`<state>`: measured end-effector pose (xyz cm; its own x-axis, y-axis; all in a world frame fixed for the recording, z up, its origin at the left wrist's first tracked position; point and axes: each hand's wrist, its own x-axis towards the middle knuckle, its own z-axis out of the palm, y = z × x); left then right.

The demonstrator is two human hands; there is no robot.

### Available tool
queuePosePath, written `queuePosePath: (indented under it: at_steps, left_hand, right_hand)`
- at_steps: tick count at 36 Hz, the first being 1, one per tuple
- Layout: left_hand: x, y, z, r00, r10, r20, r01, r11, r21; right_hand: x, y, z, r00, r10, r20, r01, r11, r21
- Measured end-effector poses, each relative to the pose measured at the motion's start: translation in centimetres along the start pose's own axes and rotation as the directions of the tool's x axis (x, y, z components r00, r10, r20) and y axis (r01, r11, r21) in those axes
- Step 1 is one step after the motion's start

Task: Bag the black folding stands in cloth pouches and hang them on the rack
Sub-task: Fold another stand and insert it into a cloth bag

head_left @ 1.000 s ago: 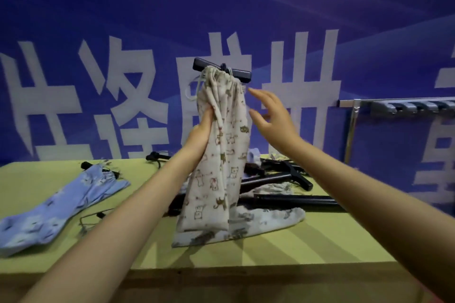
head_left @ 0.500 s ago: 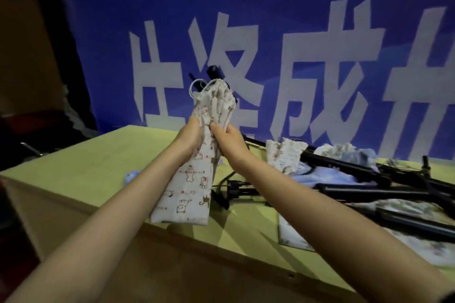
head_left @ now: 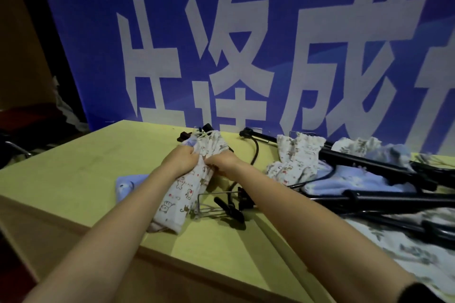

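Pouch (head_left: 194,179), cat-printed cloth with a black folding stand (head_left: 206,128) protruding from its gathered mouth, has come down from being held upright in the air a second ago and now lies on the yellow desk (head_left: 81,167), which suggests the drawstring is being closed before hanging. Left hand (head_left: 181,161) and right hand (head_left: 221,160) each keep a closed grip on the cloth near the neck. Long axis runs from the near-left closed end up to the far-right mouth, stand head pointing away toward the blue banner (head_left: 320,32); no rack is in view.
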<state>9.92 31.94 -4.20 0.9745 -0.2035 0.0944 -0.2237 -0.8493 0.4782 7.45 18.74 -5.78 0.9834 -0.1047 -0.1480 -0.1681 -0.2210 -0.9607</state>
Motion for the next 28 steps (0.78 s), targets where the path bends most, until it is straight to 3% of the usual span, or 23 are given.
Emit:
queuePosePath:
  at_steps: [4, 7, 11, 17, 22, 28]
  left_hand:
    - [-0.6, 1.1, -0.2, 0.988, 0.039, -0.147, -0.029, 0.997, 0.068]
    - [-1.5, 4.0, 0.1, 0.957, 0.147, -0.25, -0.142, 0.989, 0.035]
    - [-4.8, 10.2, 2.0, 0.933, 0.263, -0.244, -0.301, 0.944, -0.134]
    - [-10.3, 18.6, 6.5, 0.881, 0.442, -0.171, -0.472, 0.85, -0.233]
    - [-12.9, 24.0, 10.8, 0.838, 0.539, -0.082, -0.544, 0.818, -0.185]
    - [-11.2, 25.0, 14.7, 0.874, 0.468, -0.131, -0.483, 0.867, -0.125]
  right_hand:
    - [-2.6, -0.5, -3.1, 0.995, -0.063, 0.076, 0.065, 0.998, -0.025]
    - [-5.8, 0.0, -6.3, 0.984, -0.172, 0.039, 0.175, 0.982, -0.071]
    - [-11.1, 1.5, -11.7, 0.962, -0.258, -0.084, 0.255, 0.966, -0.048]
    - [-19.1, 5.6, -20.6, 0.856, -0.422, -0.298, 0.381, 0.906, -0.186]
    - [-23.2, 9.4, -27.4, 0.798, -0.431, -0.421, 0.269, 0.88, -0.39]
    - [-24.6, 13.2, -32.0, 0.827, -0.428, -0.365, 0.083, 0.735, -0.673]
